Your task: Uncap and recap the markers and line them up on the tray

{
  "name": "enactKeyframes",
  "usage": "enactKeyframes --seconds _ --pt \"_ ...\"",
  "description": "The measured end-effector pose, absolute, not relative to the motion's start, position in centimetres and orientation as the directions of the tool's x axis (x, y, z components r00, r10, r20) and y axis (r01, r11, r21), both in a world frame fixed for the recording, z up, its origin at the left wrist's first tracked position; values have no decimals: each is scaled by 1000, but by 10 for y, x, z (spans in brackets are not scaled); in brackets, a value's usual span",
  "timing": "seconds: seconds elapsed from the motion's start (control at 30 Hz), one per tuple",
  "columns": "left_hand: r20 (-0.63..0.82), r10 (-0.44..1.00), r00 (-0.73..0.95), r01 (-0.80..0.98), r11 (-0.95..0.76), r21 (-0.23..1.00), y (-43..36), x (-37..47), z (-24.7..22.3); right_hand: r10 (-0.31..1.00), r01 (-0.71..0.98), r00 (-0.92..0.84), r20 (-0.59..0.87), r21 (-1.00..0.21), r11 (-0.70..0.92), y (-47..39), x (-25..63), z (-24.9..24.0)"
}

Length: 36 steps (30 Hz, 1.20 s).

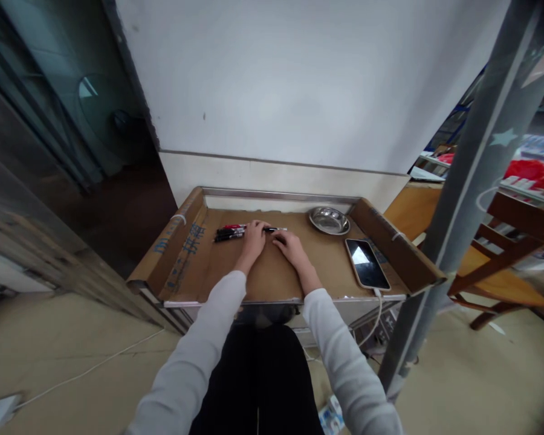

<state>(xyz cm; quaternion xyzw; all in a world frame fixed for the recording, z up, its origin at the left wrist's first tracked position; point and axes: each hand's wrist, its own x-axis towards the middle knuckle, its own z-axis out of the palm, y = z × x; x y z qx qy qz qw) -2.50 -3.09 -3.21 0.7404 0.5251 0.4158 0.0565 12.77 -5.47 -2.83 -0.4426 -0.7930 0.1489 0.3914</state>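
One black pen [271,229], three o'clock from left hand [255,234], partly hidden. Right hand [291,246] beside it; both grips unclear.

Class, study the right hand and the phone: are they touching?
Apart: the head view plainly shows a broad stretch of brown cardboard between the right hand and the phone.

The long sleeves [194,353] are pale grey, plain and softly creased. The trousers [272,377] are solid black.
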Motion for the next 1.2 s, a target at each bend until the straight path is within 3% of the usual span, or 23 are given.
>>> enactKeyframes --seconds 0.13,0.27,0.57,0.77,1.07,1.2 --pt "578 807 119 707 -477 522 -41 -29 -28 854 799 -128 505 -458 390 -56 140 -29" --pt "517 803 297 665 -563 492 -54 -34 -28 874 800 -104 475 -482 357 -54 145 -31" --pt "520 794 314 670 -573 471 -43 -26 -27 859 851 -114 498 -397 343 -48 128 -27" --pt "552 797 245 786 -497 368 -35 -21 -25 870 904 -112 480 -314 290 -45 124 -23" --pt "564 804 186 816 -447 367 -60 -28 -22 868 898 -108 485 -327 294 -58 125 -25" --pt "549 827 -123 896 -145 419 -84 -39 -21 864 880 -91 496 -365 302 -68 123 -21"
